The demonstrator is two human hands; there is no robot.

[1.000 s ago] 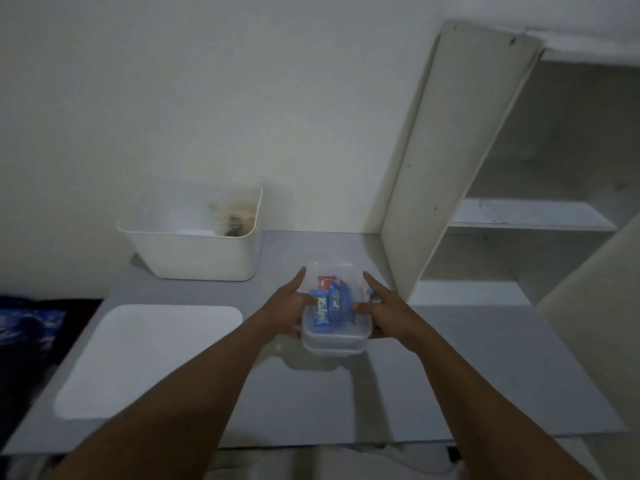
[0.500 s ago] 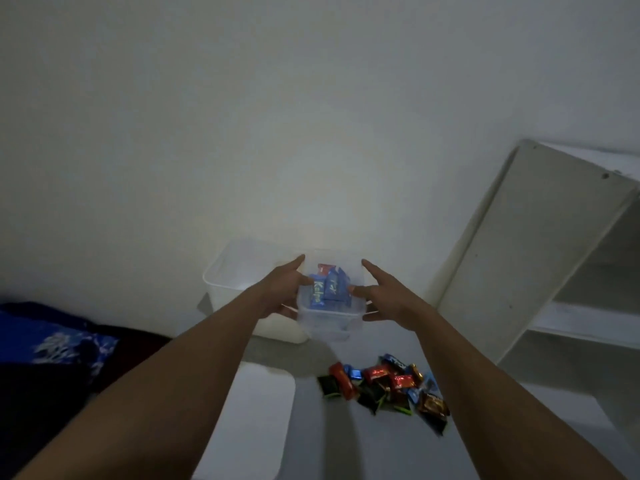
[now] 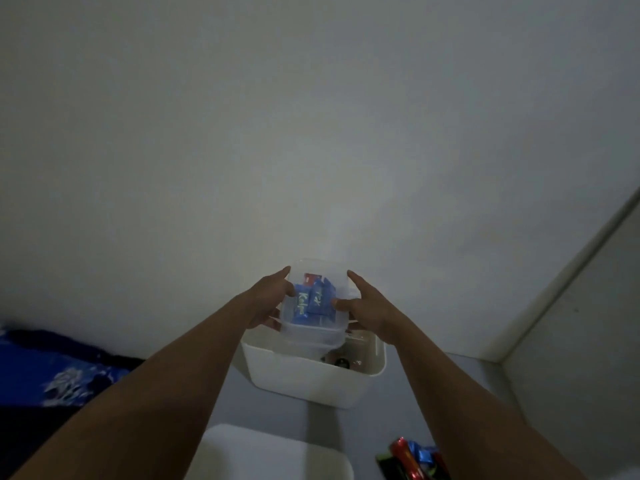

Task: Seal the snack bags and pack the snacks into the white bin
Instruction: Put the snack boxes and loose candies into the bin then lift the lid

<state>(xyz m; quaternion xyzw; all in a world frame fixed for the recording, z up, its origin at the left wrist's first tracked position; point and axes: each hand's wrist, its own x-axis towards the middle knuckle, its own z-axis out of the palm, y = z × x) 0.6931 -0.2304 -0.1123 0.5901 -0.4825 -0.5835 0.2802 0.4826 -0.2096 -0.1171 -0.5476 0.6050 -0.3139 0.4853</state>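
Note:
A clear lidded plastic container [image 3: 311, 332] with blue and red snack packets inside hangs just above the open top of the white bin [image 3: 304, 375]. My left hand [image 3: 266, 303] grips its left side and my right hand [image 3: 369, 308] grips its right side. Dark items lie at the bottom of the bin, partly hidden by the container. A pile of loose wrapped snacks [image 3: 412, 460], red, blue and dark, lies on the grey table [image 3: 408, 407] at the lower right edge of the view.
A white flat lid or board [image 3: 270, 452] lies on the table in front of the bin. A blue patterned cloth [image 3: 52, 368] is at the left. A white shelf panel [image 3: 588, 299] stands at the right. The wall is close behind the bin.
Both hands have carried the container from the table's middle up and over to the white bin. The view has swung left and upward.

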